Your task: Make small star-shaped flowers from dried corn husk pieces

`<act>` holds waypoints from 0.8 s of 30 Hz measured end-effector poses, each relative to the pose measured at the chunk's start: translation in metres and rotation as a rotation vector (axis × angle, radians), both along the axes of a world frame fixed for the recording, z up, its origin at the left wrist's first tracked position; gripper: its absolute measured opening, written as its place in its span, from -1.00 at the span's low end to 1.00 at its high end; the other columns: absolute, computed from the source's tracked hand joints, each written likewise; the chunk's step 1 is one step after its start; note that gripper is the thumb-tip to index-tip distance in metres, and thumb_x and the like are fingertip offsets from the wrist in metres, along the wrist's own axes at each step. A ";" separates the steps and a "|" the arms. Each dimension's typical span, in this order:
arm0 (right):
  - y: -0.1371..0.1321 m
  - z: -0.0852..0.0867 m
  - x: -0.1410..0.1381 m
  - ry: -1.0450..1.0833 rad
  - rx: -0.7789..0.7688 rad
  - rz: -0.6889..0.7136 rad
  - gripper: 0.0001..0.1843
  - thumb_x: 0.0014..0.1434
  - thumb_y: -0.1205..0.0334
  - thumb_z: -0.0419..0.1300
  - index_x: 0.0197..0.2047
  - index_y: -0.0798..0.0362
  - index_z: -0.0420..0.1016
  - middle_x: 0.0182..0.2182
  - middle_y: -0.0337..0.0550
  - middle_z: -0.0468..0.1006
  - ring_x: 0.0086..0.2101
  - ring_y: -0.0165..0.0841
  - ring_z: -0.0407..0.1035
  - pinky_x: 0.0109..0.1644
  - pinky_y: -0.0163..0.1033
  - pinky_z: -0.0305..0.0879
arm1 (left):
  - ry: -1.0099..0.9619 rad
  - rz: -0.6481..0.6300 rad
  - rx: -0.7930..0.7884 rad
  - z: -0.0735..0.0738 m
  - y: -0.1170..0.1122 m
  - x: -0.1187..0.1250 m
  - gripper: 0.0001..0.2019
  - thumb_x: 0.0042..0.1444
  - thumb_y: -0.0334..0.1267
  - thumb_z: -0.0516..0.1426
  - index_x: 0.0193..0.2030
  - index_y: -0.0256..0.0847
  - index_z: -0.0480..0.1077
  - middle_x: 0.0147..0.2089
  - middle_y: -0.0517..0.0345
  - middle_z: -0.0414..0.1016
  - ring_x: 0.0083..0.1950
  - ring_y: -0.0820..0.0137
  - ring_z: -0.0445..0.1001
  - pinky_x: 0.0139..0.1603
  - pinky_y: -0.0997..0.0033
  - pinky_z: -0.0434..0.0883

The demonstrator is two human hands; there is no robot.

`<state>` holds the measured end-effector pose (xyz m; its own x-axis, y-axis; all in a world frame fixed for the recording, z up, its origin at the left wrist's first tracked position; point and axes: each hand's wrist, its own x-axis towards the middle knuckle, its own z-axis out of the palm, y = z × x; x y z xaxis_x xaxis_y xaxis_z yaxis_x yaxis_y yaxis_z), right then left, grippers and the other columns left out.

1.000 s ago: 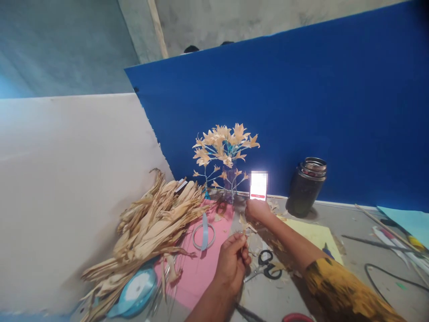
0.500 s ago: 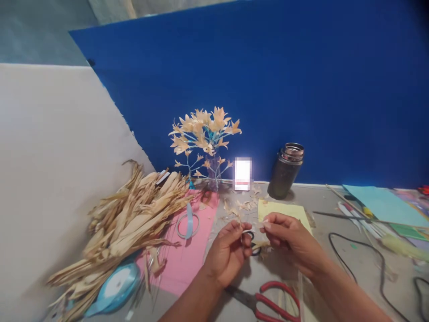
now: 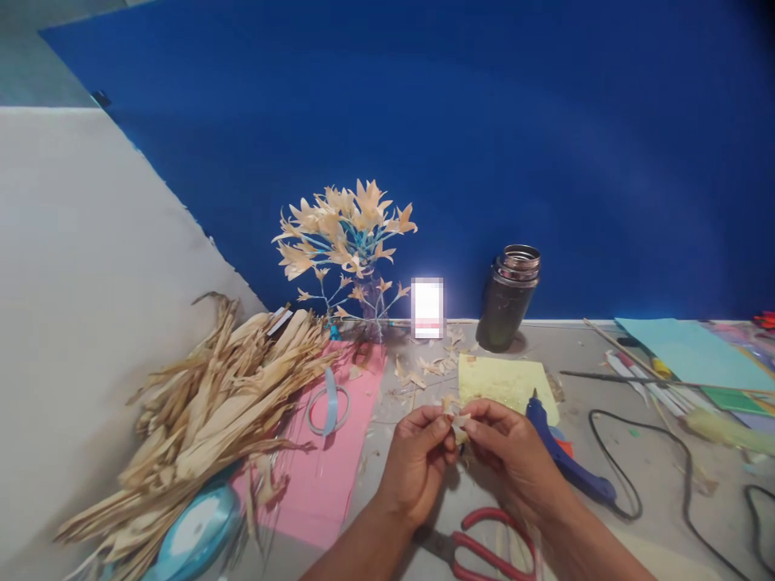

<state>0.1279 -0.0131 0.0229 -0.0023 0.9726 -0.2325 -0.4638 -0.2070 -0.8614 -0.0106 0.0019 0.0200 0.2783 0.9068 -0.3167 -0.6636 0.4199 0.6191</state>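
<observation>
My left hand [image 3: 417, 456] and my right hand [image 3: 512, 452] meet low in the middle of the view, fingertips pinched together on a small pale husk piece [image 3: 457, 418]. Both hands are closed on it. Behind them stands a bunch of husk flowers [image 3: 345, 230] on blue stems in a small vase. A big heap of dry corn husks [image 3: 211, 403] lies to the left. Red-handled scissors [image 3: 478, 549] lie just under my wrists.
A blue glue gun [image 3: 566, 460] with a black cord lies right of my hands. A dark flask [image 3: 508, 298], a lit phone [image 3: 427, 307], a pink sheet [image 3: 327, 468], a yellow sheet [image 3: 505, 379], blue ribbon rolls [image 3: 194, 528] and sticks [image 3: 642, 375] are on the table. A blue board [image 3: 545, 145] stands behind.
My right hand drew back from the phone and joined the left hand on the husk piece. The view tilted down and right, bringing the glue gun and red scissors in.
</observation>
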 end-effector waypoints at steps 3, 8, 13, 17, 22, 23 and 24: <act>-0.001 -0.003 -0.004 0.010 0.042 0.012 -0.61 -0.14 0.08 0.57 -0.30 0.06 0.60 -0.54 -0.27 0.55 -0.56 -0.50 0.32 -0.48 -0.41 0.17 | -0.052 0.003 -0.031 -0.003 -0.001 0.003 -0.71 -0.22 -0.29 0.49 -0.42 -0.32 0.53 -0.56 0.23 0.43 -0.53 0.57 0.34 -0.49 0.59 0.27; -0.005 -0.001 -0.011 -0.074 0.097 -0.013 -0.67 -0.02 0.00 0.49 -0.38 0.06 0.55 -0.55 -0.26 0.55 -0.53 -0.45 0.38 -0.40 -0.35 0.27 | -0.082 -0.022 -0.024 -0.006 -0.002 0.005 -0.74 -0.20 -0.29 0.49 -0.43 -0.32 0.53 -0.55 0.21 0.44 -0.53 0.57 0.34 -0.50 0.59 0.24; -0.003 0.002 -0.001 -0.171 0.065 -0.040 -0.62 -0.01 -0.07 0.45 -0.39 0.07 0.52 -0.63 -0.37 0.41 -0.60 -0.52 0.22 -0.52 -0.40 0.10 | -0.043 -0.023 -0.015 -0.006 -0.002 0.001 -0.74 -0.22 -0.30 0.49 -0.43 -0.30 0.54 -0.43 0.15 0.52 -0.45 0.53 0.40 -0.41 0.53 0.33; 0.000 0.003 0.008 -0.266 0.066 -0.004 -0.68 -0.05 0.06 0.47 -0.39 0.10 0.53 -0.63 -0.33 0.45 -0.60 -0.49 0.26 -0.52 -0.38 0.11 | 0.011 -0.047 0.027 -0.003 0.003 -0.007 -0.75 -0.22 -0.29 0.49 -0.44 -0.29 0.55 -0.32 0.10 0.58 -0.38 0.48 0.45 -0.33 0.47 0.37; -0.002 0.008 0.009 -0.410 0.133 0.105 -0.67 0.00 0.18 0.38 -0.16 0.05 0.46 -0.50 -0.29 0.57 -0.47 -0.36 0.45 -0.39 -0.31 0.27 | 0.134 -0.145 0.052 -0.001 0.004 -0.013 -0.75 -0.19 -0.26 0.47 -0.42 -0.31 0.55 -0.37 0.07 0.58 -0.36 0.44 0.47 -0.31 0.46 0.35; -0.003 0.008 0.009 -0.475 0.156 0.138 -0.67 0.04 0.19 0.34 -0.12 0.04 0.43 -0.49 -0.29 0.57 -0.45 -0.35 0.46 -0.37 -0.30 0.28 | 0.159 -0.157 0.052 -0.001 0.004 -0.014 -0.75 -0.20 -0.26 0.47 -0.42 -0.31 0.55 -0.37 0.06 0.58 -0.36 0.43 0.48 -0.32 0.46 0.35; -0.004 0.008 0.010 -0.546 0.177 0.168 -0.67 0.07 0.20 0.30 -0.08 0.03 0.41 -0.49 -0.30 0.56 -0.44 -0.34 0.46 -0.36 -0.29 0.27 | 0.186 -0.161 0.058 -0.001 0.004 -0.014 -0.74 -0.20 -0.25 0.47 -0.42 -0.31 0.55 -0.37 0.06 0.59 -0.37 0.43 0.48 -0.32 0.45 0.34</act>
